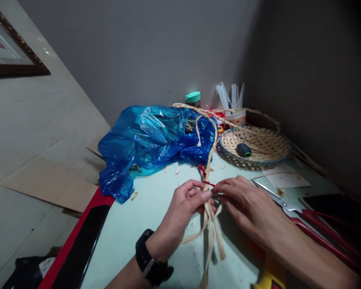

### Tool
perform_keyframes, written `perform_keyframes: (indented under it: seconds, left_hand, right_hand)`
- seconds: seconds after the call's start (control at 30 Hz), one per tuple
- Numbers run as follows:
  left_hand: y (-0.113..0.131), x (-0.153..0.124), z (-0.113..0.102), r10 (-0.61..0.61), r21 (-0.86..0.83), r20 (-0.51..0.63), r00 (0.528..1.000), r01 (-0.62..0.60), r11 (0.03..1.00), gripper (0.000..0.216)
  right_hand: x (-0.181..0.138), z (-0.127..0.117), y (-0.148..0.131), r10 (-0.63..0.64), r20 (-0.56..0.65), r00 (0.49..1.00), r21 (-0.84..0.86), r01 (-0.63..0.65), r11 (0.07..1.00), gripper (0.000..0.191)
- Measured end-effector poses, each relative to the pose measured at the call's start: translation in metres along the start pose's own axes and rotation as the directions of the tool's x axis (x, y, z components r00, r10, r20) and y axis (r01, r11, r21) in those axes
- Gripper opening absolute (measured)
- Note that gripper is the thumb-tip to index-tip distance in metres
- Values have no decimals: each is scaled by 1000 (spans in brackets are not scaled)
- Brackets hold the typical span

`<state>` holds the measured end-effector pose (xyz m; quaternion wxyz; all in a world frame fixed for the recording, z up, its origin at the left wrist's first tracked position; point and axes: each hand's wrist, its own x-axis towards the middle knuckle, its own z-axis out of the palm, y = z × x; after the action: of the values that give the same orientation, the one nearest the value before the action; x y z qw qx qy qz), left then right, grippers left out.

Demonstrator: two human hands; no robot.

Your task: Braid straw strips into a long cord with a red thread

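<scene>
My left hand (185,208), with a black watch on its wrist, pinches a bundle of tan straw strips (212,228) at the middle of the pale green table (144,224). My right hand (243,200) meets it from the right, fingers closed on the same bundle where a thin red strand (203,171) crosses it. Loose strip ends hang down toward me. A braided straw cord (209,132) rises from the hands and runs back over the blue plastic bag (153,138).
A woven basket (270,146) holding a dark thread spool (243,150) sits at the back right. Red-handled scissors (303,218) and white paper (284,178) lie to the right. A green-capped jar (193,98) and a cup of white sticks (234,108) stand by the wall. Cardboard (51,184) lies on the floor.
</scene>
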<state>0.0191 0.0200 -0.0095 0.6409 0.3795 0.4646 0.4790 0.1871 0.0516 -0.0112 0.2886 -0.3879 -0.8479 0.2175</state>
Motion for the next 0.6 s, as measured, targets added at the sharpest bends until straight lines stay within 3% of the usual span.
perform_keyframes:
  seconds: [0.17, 0.33, 0.6]
  left_hand:
    - [-5, 5, -3, 17, 101, -33, 999, -14, 995, 17]
    - [-7, 5, -6, 40, 140, -51, 998, -32, 990, 15]
    - [-1, 6, -8, -74, -27, -46, 996, 73, 997, 13]
  right_hand:
    - [-3, 2, 5, -27, 16, 1000, -209, 30, 978, 26]
    - [-4, 4, 11, -118, -1, 993, -453, 105, 885, 24]
    - [-7, -7, -1, -90, 40, 995, -673, 93, 733, 15]
